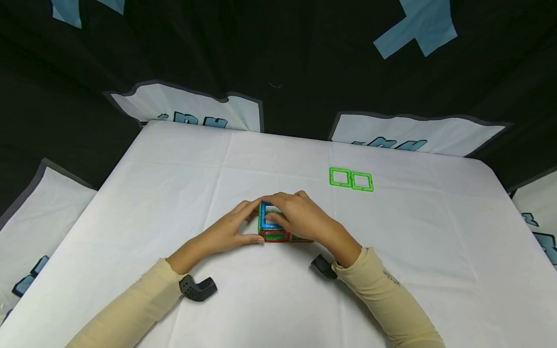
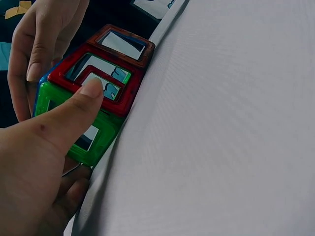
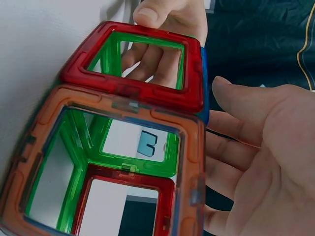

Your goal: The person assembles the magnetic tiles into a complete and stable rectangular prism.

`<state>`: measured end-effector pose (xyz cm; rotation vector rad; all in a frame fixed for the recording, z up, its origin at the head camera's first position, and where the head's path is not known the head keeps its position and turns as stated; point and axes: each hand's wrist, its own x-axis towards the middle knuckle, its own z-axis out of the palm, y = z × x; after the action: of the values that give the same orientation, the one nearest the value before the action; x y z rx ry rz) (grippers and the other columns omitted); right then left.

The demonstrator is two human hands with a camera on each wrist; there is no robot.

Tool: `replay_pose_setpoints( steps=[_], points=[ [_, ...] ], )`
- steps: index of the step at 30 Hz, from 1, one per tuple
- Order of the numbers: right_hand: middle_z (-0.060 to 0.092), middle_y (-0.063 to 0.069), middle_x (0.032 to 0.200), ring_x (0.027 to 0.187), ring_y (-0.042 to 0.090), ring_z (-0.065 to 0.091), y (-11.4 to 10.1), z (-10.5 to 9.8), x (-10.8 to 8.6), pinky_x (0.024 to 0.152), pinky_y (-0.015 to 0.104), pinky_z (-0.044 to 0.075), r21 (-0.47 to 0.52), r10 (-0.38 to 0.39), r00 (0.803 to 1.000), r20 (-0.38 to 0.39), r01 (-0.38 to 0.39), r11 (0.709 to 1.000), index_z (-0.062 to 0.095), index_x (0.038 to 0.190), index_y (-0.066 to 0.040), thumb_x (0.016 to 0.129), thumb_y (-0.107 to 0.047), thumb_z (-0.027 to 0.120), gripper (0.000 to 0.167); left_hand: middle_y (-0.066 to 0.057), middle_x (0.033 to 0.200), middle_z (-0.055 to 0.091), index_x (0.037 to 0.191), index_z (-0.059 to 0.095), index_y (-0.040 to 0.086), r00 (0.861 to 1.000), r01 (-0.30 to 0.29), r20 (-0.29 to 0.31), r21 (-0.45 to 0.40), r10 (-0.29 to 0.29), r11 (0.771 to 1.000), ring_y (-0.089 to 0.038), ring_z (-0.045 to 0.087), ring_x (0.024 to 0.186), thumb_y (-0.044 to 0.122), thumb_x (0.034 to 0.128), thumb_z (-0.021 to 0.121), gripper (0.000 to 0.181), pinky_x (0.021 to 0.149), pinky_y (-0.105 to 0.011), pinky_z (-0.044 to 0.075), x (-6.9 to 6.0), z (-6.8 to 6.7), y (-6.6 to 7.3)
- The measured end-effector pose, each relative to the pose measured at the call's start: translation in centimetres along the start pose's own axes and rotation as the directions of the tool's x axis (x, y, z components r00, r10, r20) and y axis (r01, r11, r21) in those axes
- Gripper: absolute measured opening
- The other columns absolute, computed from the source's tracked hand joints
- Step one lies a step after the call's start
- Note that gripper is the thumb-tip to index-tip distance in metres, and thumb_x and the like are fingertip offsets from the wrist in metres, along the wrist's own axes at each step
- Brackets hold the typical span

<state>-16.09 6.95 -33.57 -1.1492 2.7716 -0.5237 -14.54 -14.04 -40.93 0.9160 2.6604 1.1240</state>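
A box-like structure of see-through magnetic tiles stands on the white cloth between the hands. In the head view its blue tile lies on top and a red tile faces the near side. An orange tile adjoins the red one in the right wrist view; a green tile forms the left end. My left hand grips that end, thumb on the red front, fingers behind. Above the structure, my right hand lies with relaxed, extended fingers over the blue top; its exact contact is partly hidden.
Two green square tiles lie flat side by side farther back, to the right. White cloth covers the table, with dark printed curtains behind it. Black devices are worn at both wrists.
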Motion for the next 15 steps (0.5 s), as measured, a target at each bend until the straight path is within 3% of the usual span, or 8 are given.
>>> replay_pose_setpoints(
  steps=[3, 6, 9, 15],
  points=[
    [0.059, 0.005, 0.123, 0.109, 0.016, 0.058, 0.5, -0.1, -0.1, 0.091, 0.041, 0.043, 0.030, -0.024, 1.000, -0.003, 0.024, 0.999, 0.051, 0.128, -0.010, 0.091, -0.026, 0.057, 0.041, -0.006, 0.124, 0.045, 0.146, 0.018, 0.012, 1.000, 0.005, 0.010, 0.000, -0.005, 1.000, -0.017, 0.049, 0.108, 0.036, 0.0766, 0.070, 0.091, 0.095, -0.039, 0.042, 0.0, 0.0, 0.0],
    [0.056, 0.008, 0.127, 0.115, 0.020, 0.055, 1.6, -0.7, -0.2, 0.097, 0.040, 0.043, 0.077, 0.008, 1.000, -0.009, -0.007, 0.997, 0.050, 0.130, -0.008, 0.092, -0.025, 0.055, 0.042, -0.006, 0.125, 0.045, 0.147, 0.017, 0.015, 1.000, 0.002, 0.010, -0.001, -0.002, 1.000, -0.017, 0.049, 0.111, 0.037, 0.0767, 0.070, 0.091, 0.096, -0.039, 0.042, 0.0, 0.1, 0.1],
    [0.051, 0.010, 0.132, 0.122, 0.024, 0.049, 3.3, -1.5, -0.2, 0.100, 0.040, 0.040, 0.118, 0.100, 0.995, -0.006, -0.098, 0.988, 0.047, 0.132, -0.007, 0.093, -0.026, 0.053, 0.045, -0.006, 0.125, 0.045, 0.147, 0.018, 0.016, 1.000, 0.002, 0.007, 0.007, -0.002, 1.000, -0.017, 0.049, 0.112, 0.038, 0.0768, 0.070, 0.090, 0.097, -0.039, 0.042, 0.1, 0.1, 0.2],
    [0.042, 0.013, 0.139, 0.130, 0.029, 0.037, 7.2, -3.0, -0.6, 0.106, 0.044, 0.032, 0.171, 0.275, 0.961, 0.018, -0.274, 0.946, 0.041, 0.136, -0.007, 0.092, -0.024, 0.055, 0.050, -0.006, 0.124, 0.045, 0.146, 0.019, 0.016, 1.000, 0.006, -0.003, 0.020, -0.006, 1.000, -0.016, 0.049, 0.111, 0.039, 0.0760, 0.071, 0.090, 0.097, -0.039, 0.042, 0.2, 0.1, 0.3]
  ],
)
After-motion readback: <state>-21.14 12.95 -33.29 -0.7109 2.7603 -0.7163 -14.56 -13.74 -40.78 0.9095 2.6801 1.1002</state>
